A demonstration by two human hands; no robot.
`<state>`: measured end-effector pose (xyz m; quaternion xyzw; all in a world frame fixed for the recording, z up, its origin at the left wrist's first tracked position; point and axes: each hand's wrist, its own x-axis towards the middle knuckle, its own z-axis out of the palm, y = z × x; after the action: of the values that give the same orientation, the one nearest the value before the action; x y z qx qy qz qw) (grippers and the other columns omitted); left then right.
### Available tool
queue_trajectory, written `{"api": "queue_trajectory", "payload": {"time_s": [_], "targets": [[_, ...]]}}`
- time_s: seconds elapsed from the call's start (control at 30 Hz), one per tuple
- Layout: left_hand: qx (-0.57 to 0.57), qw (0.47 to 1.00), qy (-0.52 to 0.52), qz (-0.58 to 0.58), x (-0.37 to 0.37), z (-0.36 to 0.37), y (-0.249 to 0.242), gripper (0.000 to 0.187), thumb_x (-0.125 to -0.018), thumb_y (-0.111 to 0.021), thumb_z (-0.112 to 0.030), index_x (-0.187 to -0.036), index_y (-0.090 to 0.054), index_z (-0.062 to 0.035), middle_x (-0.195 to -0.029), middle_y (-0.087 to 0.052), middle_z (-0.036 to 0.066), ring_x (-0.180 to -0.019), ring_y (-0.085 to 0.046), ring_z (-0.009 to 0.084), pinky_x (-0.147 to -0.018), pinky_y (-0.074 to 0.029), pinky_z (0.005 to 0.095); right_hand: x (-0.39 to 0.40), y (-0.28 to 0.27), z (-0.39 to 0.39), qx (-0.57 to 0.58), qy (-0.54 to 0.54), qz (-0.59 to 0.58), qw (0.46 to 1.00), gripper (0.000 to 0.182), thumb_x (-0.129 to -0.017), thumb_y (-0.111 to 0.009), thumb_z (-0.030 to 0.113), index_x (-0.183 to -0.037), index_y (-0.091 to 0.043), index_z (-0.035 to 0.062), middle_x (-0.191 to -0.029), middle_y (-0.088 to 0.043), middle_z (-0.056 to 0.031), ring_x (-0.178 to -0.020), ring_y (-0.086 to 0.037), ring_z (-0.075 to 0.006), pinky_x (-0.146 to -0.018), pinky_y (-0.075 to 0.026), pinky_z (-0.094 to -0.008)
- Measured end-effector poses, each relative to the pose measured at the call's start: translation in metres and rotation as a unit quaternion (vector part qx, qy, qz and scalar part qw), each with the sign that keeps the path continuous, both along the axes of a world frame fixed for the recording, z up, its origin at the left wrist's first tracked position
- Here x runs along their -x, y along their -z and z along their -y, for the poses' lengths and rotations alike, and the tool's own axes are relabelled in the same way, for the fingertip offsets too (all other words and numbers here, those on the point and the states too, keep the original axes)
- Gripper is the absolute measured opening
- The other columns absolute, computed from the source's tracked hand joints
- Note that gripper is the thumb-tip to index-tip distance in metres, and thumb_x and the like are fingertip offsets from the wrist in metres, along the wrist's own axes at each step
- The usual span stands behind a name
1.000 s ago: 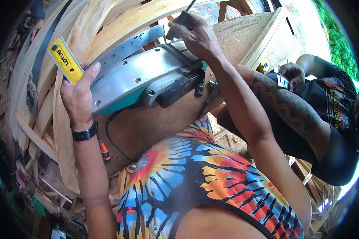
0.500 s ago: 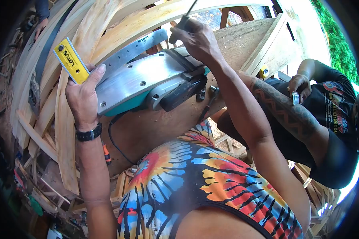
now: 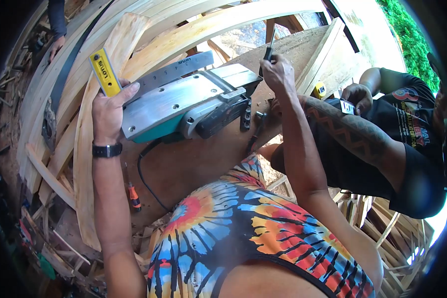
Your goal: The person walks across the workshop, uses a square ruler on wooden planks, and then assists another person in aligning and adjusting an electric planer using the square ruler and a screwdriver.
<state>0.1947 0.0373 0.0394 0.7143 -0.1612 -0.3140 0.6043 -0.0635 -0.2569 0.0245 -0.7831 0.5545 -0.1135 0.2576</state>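
My left hand (image 3: 108,111) is closed round a square with a yellow handle (image 3: 105,73) and a steel blade (image 3: 171,70) marked LOTUS. Its fingers also lie against the near end of a teal electric planer (image 3: 166,107), which rests with its metal sole turned upward. The blade lies along the planer's far side. My right hand (image 3: 279,74) grips a dark-handled tool with a thin shaft (image 3: 270,43), held upright beyond the planer's right end and apart from it.
A co-worker (image 3: 382,134) sits at the right, holding a small metal item (image 3: 347,106). A yellow tape measure (image 3: 320,90) and an orange screwdriver (image 3: 134,196) lie on the brown board (image 3: 198,164). Long planks (image 3: 208,27) curve behind. Another person's hand (image 3: 56,48) shows at upper left.
My right hand has moved right, away from the planer's edge, with the thin tool now more upright. The square has shifted slightly right, and the co-worker's hand has moved left with the small item.
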Motion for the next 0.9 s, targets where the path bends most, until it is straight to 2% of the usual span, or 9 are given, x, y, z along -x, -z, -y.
{"api": "queue_trajectory", "payload": {"time_s": [0.1, 0.3, 0.33, 0.47, 0.53, 0.63, 0.73, 0.83, 0.9], "targets": [[-0.013, 0.999, 0.025, -0.046, -0.006, 0.006, -0.004, 0.029, -0.076, -0.08, -0.012, -0.098, -0.063, -0.0046, -0.087, -0.063, 0.003, -0.078, -0.06, 0.0116, -0.073, -0.047, 0.0252, 0.011, 0.017, 0.001, -0.066, -0.017, -0.1, 0.993, 0.038, -0.082, -0.055, 0.024, -0.099, -0.068, -0.0066, -0.105, -0.065, -0.0307, -0.107, -0.062, -0.0415, -0.094, -0.048, -0.0441], [-0.019, 0.998, 0.051, -0.027, -0.009, 0.008, -0.001, 0.031, -0.075, -0.08, -0.009, -0.1, -0.062, -0.0038, -0.087, -0.062, 0.004, -0.078, -0.059, 0.0132, -0.073, -0.049, 0.0259, 0.019, 0.019, -0.001, -0.205, 0.021, -0.087, 0.975, 0.032, -0.085, -0.053, 0.021, -0.085, -0.071, -0.0064, -0.081, -0.07, -0.023, -0.077, -0.072, -0.0292, -0.077, -0.056, -0.037], [-0.026, 0.998, 0.055, -0.013, -0.009, 0.01, 0.0, 0.032, -0.075, -0.08, -0.009, -0.1, -0.062, -0.0035, -0.088, -0.062, 0.004, -0.078, -0.059, 0.0133, -0.072, -0.049, 0.0261, 0.02, 0.019, -0.002, -0.187, 0.015, -0.095, 0.978, 0.032, -0.084, -0.053, 0.02, -0.081, -0.07, -0.0065, -0.069, -0.07, -0.0161, -0.061, -0.071, -0.0226, -0.068, -0.057, -0.0334], [-0.025, 0.998, 0.043, -0.032, -0.014, 0.005, -0.001, 0.033, -0.075, -0.08, -0.008, -0.102, -0.061, -0.0025, -0.089, -0.062, 0.005, -0.076, -0.06, 0.0131, -0.072, -0.05, 0.0268, 0.017, 0.022, -0.016, -0.112, -0.06, -0.148, 0.981, 0.037, -0.082, -0.052, 0.018, -0.101, -0.068, -0.0105, -0.109, -0.063, -0.0332, -0.109, -0.062, -0.0413, -0.096, -0.048, -0.0445], [-0.028, 0.998, 0.047, -0.003, -0.015, 0.003, -0.002, 0.034, -0.074, -0.08, -0.009, -0.102, -0.062, -0.0025, -0.088, -0.063, 0.005, -0.076, -0.06, 0.0131, -0.072, -0.05, 0.0263, 0.02, 0.004, -0.032, -0.073, -0.075, -0.18, 0.978, 0.038, -0.083, -0.052, 0.018, -0.104, -0.067, -0.009, -0.108, -0.065, -0.0304, -0.107, -0.063, -0.0409, -0.094, -0.05, -0.0444], [-0.048, 0.997, 0.056, 0.03, -0.019, 0.001, -0.002, 0.032, -0.074, -0.081, -0.012, -0.099, -0.064, -0.0036, -0.087, -0.064, 0.004, -0.075, -0.06, 0.0129, -0.073, -0.049, 0.0265, 0.028, -0.007, -0.068, 0.114, -0.037, -0.015, 0.993, 0.033, -0.084, -0.054, 0.018, -0.106, -0.069, -0.0022, -0.102, -0.068, -0.0239, -0.095, -0.066, -0.0411, -0.085, -0.052, -0.0447], [-0.053, 0.996, 0.059, 0.04, -0.016, 0.004, -0.004, 0.031, -0.074, -0.081, -0.013, -0.098, -0.064, -0.0039, -0.088, -0.064, 0.004, -0.075, -0.06, 0.0128, -0.074, -0.048, 0.0268, 0.042, -0.023, -0.086, 0.088, -0.201, 0.174, 0.96, 0.025, -0.084, -0.062, 0.013, -0.105, -0.071, 0.0035, -0.09, -0.069, -0.0143, -0.078, -0.068, -0.0307, -0.072, -0.053, -0.0387], [-0.038, 0.995, 0.078, 0.038, -0.021, 0.0, 0.002, 0.031, -0.076, -0.08, -0.014, -0.1, -0.064, -0.0035, -0.09, -0.064, 0.004, -0.079, -0.06, 0.0131, -0.073, -0.05, 0.0271, 0.049, -0.023, -0.093, -0.096, -0.286, 0.315, 0.9, 0.024, -0.081, -0.071, 0.008, -0.105, -0.072, 0.0064, -0.08, -0.065, -0.0073, -0.068, -0.063, -0.0182, -0.065, -0.05, -0.0313], [-0.046, 0.996, 0.073, 0.032, -0.017, 0.001, -0.003, 0.032, -0.077, -0.081, -0.014, -0.101, -0.064, -0.0032, -0.091, -0.064, 0.004, -0.079, -0.061, 0.0135, -0.073, -0.05, 0.0274, 0.049, -0.013, -0.091, -0.06, -0.325, 0.325, 0.886, 0.026, -0.079, -0.074, 0.008, -0.105, -0.072, 0.0056, -0.079, -0.063, -0.0052, -0.068, -0.061, -0.0126, -0.064, -0.048, -0.0274]]}}
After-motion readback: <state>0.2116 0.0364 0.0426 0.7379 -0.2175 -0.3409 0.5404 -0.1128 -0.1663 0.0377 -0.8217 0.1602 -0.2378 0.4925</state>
